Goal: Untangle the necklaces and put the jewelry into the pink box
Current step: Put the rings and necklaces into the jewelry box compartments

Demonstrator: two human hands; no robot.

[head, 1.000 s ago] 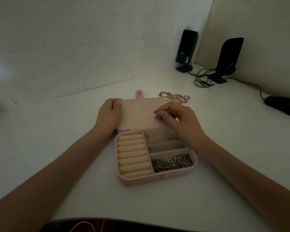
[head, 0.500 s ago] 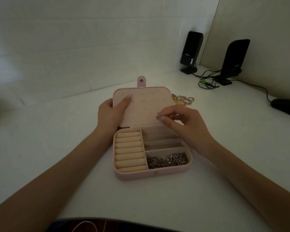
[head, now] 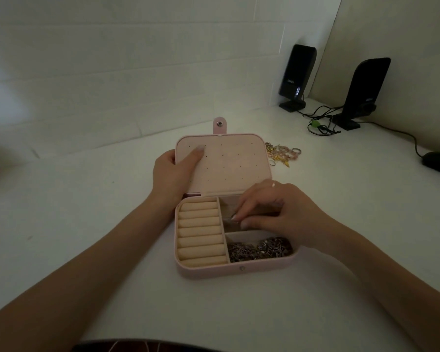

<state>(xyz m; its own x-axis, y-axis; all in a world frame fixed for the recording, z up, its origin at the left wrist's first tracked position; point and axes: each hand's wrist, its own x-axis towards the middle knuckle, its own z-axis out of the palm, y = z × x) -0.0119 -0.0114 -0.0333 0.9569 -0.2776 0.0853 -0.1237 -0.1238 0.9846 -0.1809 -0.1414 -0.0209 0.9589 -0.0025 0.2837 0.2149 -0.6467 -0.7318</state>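
Currently the pink box (head: 235, 271) sits open on the white table (head: 87, 212), its lid (head: 226, 163) propped up at the far side. Left hand (head: 174, 174) grips the lid's left edge, thumb across the perforated inner face, fingers behind. Right hand (head: 272, 212) reaches over the right half of the box; fingertips are brought together over the middle small compartment (head: 233, 228), apparently pinching or setting down a small item; too dim and small to tell what. Near-right compartment holds a heap of silver chains and rings (head: 259, 248). Ring rolls (head: 201, 233) on the left stand bare; the far-right compartment is mostly hidden by the hand. A cluster of pink and gold jewelry (head: 283, 153) lies on the table just right of the lid, outside the box. Judgement: partly done; silver pieces stowed, coloured cluster not yet moved in, box not yet closed. Whether any tangles remain cannot be told.
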